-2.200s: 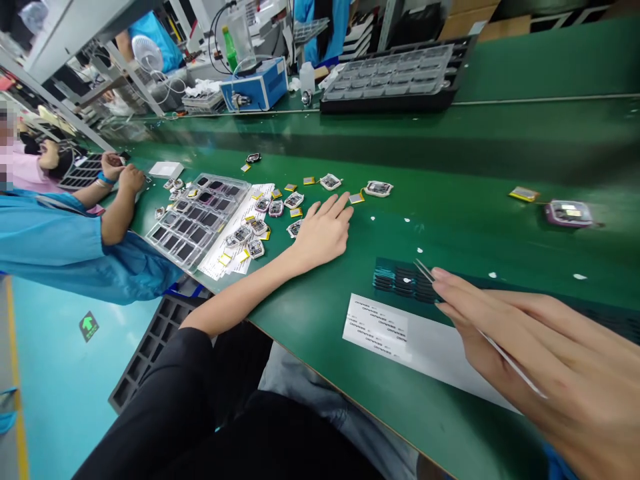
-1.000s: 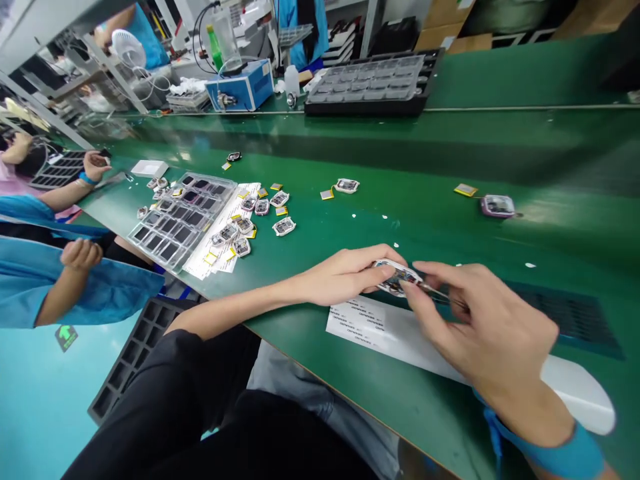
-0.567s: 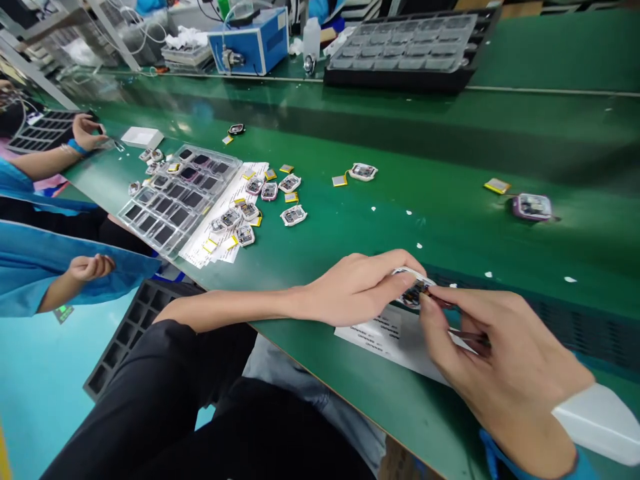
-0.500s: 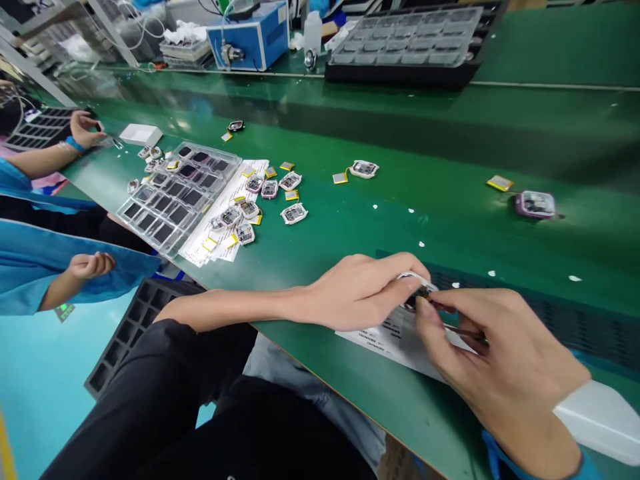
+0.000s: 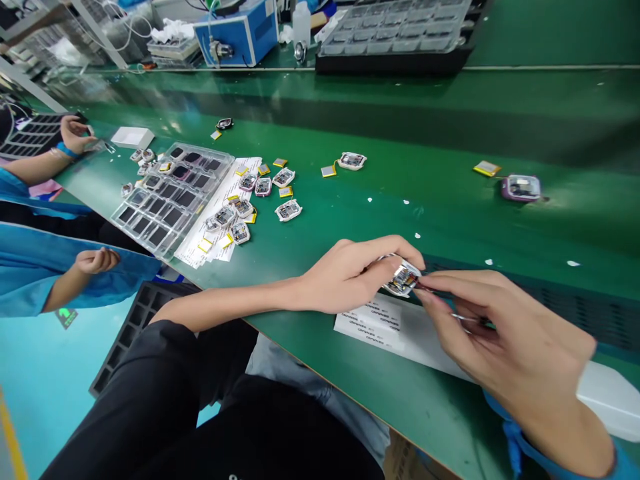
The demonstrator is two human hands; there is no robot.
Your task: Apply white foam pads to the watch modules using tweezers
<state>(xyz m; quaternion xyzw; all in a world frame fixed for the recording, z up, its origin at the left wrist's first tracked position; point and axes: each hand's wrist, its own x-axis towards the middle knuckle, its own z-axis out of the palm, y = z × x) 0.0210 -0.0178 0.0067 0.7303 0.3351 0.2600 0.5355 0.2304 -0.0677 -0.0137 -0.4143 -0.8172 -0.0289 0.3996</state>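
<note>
My left hand [image 5: 357,273] is closed round a small white-framed electronic module [image 5: 401,279], holding it just above a white printed sheet [image 5: 380,321] on the green bench. My right hand [image 5: 505,333] is closed on thin metal tweezers [image 5: 463,318], with its fingertips touching the module's right edge. Behind my hands lies a dark ribbed mat [image 5: 590,313].
A clear compartment tray [image 5: 170,200] and several loose modules [image 5: 260,197] with yellow battery cells lie to the left. One module [image 5: 351,161] and a purple one [image 5: 520,187] lie farther back. A co-worker's hands [image 5: 75,133] are at far left. A black tray [image 5: 395,40] and blue box [image 5: 235,30] stand behind.
My left hand left the loose pile, came back with a module and met my right hand over the sheet. Since then the module has been tilted slightly between both hands.
</note>
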